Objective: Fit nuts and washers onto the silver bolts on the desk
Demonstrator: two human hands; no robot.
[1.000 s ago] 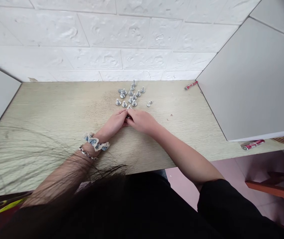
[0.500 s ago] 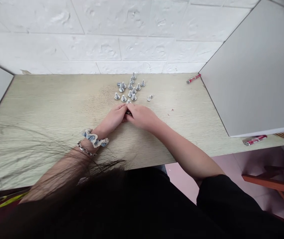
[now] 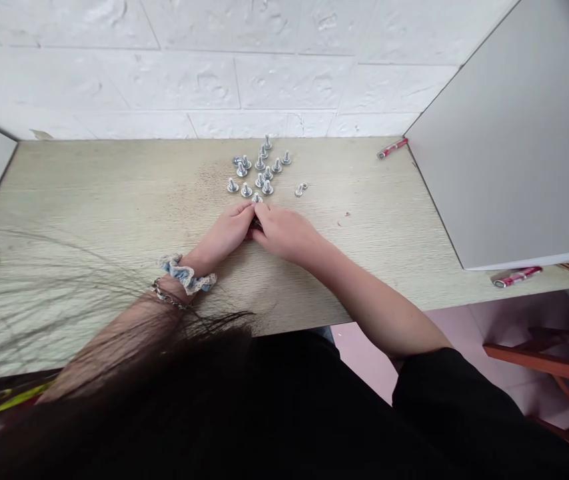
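Note:
My left hand (image 3: 229, 229) and my right hand (image 3: 284, 232) meet low over the table, fingers curled inward and thumb tips together. Whatever they grip is mostly hidden; a small dark patch shows between the palms. Right at the thumb tips a silver bolt (image 3: 257, 198) points upward, and I cannot tell whether it is held or stands just behind them. Beyond the hands, several silver bolts with washers (image 3: 260, 163) stand shank-up in a loose group. Off to the right, a smaller bolt (image 3: 299, 191) lies on its side with a small metal piece touching or close by.
The pale wood table (image 3: 114, 233) runs back to a white brick-pattern wall (image 3: 189, 80). A grey panel (image 3: 509, 147) borders the right side, with one red tube (image 3: 392, 148) by its back corner and another red tube (image 3: 517, 277) near its front. Reddish crumbs (image 3: 347, 214) dot the surface.
The camera view has shifted slightly, so the wall and table appear a little higher. Both hands stay together in the same place beside the bolts, with barely any finger movement.

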